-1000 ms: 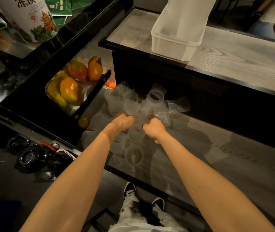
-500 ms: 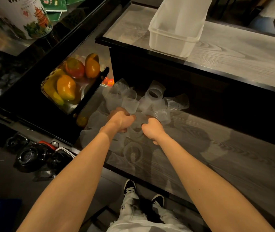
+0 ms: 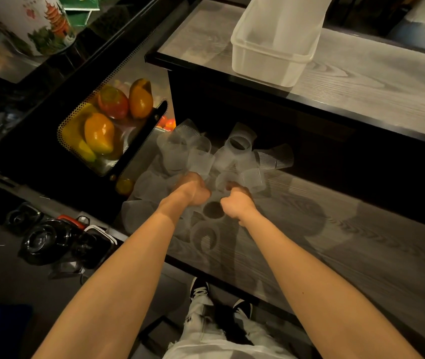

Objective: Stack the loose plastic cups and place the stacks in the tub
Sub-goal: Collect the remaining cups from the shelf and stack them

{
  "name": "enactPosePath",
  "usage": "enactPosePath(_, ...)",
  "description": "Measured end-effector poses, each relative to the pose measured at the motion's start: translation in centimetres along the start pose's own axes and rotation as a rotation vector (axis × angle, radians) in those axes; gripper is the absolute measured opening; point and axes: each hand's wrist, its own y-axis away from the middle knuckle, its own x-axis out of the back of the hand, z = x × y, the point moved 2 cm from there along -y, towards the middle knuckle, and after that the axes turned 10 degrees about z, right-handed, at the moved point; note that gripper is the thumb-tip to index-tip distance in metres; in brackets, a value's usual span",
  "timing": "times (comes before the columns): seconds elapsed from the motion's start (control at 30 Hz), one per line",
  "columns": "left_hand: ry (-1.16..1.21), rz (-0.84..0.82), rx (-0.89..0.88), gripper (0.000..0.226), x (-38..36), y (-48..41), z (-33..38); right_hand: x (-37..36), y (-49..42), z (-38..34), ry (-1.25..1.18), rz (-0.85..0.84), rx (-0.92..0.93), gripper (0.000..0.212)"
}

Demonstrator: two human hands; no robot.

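Note:
Several translucent ribbed plastic cups point(image 3: 237, 146) lie jumbled on the lower grey wood shelf point(image 3: 335, 242), some on their sides. My left hand point(image 3: 193, 189) reaches into the pile from the left, fingers curled round a cup, with the fingertips hidden among the cups. To its right, my right hand point(image 3: 237, 203) is curled round another cup point(image 3: 251, 178). One more cup point(image 3: 206, 237) lies on its side just below both wrists. The clear plastic tub point(image 3: 271, 55) stands on the upper counter, beyond and above the pile.
A black counter edge point(image 3: 310, 104) overhangs the back of the shelf. A perforated basket of peppers point(image 3: 102, 130) sits to the left. A printed canister point(image 3: 32, 22) stands far left. Black lids and containers point(image 3: 45, 239) lie on the floor, and my shoes point(image 3: 201, 288) are below.
Both hands stay in the cup pile, shifted only slightly. A dark round cup mouth now shows between my wrists.

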Motion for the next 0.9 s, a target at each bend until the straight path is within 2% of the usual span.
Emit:
enactPosePath(0.27, 0.004, -0.003, -0.001, 0.022, -1.1, -0.3, 0.3, -0.8, 0.1, 1.5, -0.06, 0.029, -0.004, 0.057)
enactPosePath(0.47, 0.13, 0.103, -0.087, 0.009, -0.7, 0.1, 0.3, 0.4, 0.6, 1.4, -0.09, 0.094, 0.01, 0.041)
enactPosePath(0.57, 0.204, 0.105, -0.13, 0.027, -0.4, 0.8, 0.5, 1.0, 0.8, 1.3, -0.122, 0.128, 0.019, 0.032)
enactPosePath(0.67, 0.286, 0.142, -0.153, 0.011, 0.2, 1.9, 0.5, 1.6, 1.4, 1.4, -0.166, 0.153, 0.036, 0.013)
enactPosePath(0.77, 0.32, 0.181, -0.184, 0.015, 0.4, 2.6, -0.1, 1.7, 2.1, 1.5, -0.199, 0.133, 0.045, 0.015)
enactPosePath(0.9, 0.287, 0.163, -0.198, 0.021, 0.4, 3.9, -1.3, 1.5, 3.2, 1.5, -0.125, 0.056, 0.072, 0.015)
